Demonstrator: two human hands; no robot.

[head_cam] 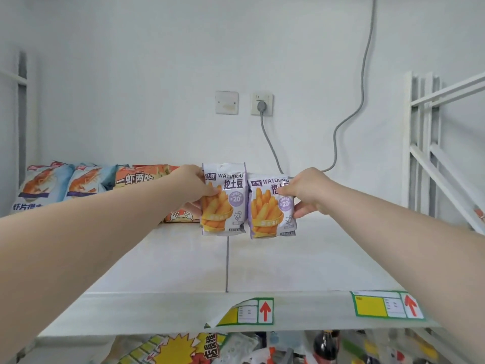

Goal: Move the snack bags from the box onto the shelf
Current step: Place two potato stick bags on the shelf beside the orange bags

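The white shelf (pixel 288 261) fills the lower half of the frame, and both your bare forearms reach across it from the lower corners, stretched nearly straight towards the wall. Along the shelf's back at the left of the frame lie two blue shrimp-chip bags (pixel 49 185) and an orange bag (pixel 139 177). Your left hand (pixel 191 186) is clasped on the left fries bag (pixel 225 208) in mid-frame, thumb on the front face, fingers hidden behind. Your right hand (pixel 308 193) grips the right fries bag (pixel 273 216) - fingers curled over its upper right front, thumb against the right edge lower down. Both purple bags stand upright, side by side with their inner edges meeting, the left one slightly higher in the frame; whether their bottoms rest on the shelf or hang just above it cannot be told. Two green-and-yellow price labels (pixel 252 311) sit on the shelf's front lip - one curling away at its left end.
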